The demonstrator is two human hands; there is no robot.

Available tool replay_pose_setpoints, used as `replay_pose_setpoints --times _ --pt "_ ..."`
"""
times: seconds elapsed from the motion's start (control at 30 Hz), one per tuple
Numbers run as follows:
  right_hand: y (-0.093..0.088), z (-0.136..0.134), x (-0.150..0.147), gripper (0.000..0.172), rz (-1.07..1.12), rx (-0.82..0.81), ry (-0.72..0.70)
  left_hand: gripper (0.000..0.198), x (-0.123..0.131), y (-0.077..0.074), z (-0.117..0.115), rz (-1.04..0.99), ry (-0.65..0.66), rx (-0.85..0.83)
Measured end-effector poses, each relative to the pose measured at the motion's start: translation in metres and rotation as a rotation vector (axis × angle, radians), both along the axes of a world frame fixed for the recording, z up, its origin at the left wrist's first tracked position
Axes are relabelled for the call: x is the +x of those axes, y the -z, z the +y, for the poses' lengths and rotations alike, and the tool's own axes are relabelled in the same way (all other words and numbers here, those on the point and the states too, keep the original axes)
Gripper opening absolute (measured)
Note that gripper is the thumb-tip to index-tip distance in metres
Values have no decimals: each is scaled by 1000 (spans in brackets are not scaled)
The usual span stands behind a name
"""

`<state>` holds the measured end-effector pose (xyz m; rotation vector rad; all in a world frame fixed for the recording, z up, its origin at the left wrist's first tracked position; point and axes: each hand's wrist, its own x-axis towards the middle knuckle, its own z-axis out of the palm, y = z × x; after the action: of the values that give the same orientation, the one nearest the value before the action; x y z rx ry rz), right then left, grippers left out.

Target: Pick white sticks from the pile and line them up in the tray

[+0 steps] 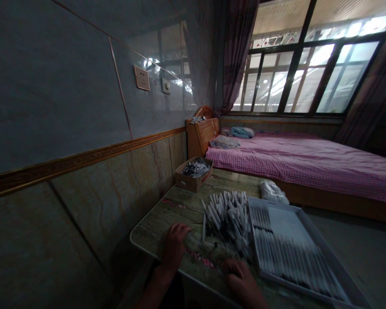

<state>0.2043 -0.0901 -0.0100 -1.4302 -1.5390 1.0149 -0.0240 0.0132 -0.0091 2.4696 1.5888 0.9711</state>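
Note:
My left hand [176,238] is above the near left part of the table, its fingers curled together and pointing right. My right hand [239,274] is closed near the table's front edge, below the pile and left of the tray. Whatever either hand may hold is too dark and blurred to make out. Just beyond them lies a heap of white pens [228,214] with dark ends, one pen [203,227] lying apart at its left. To the right, a pale shallow tray [254,240] holds rows of similar pens [292,257] laid side by side.
A cardboard box [188,182] full of dark and grey slim parts stands at the table's far left corner. A whitish plastic bag [273,192] lies behind the tray. The patterned table [154,223] sits beside a tiled wall [131,176]; a bed [296,159] is beyond.

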Motion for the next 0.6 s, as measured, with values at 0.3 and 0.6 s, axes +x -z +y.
replay_pose_setpoints --times 0.3,0.6 --pt "-55 -9 -1 7 -45 -43 13 49 -4 12 4 -8 79 60" --pt "-67 3 -10 6 -152 -93 -22 50 -5 15 3 -23 235 97"
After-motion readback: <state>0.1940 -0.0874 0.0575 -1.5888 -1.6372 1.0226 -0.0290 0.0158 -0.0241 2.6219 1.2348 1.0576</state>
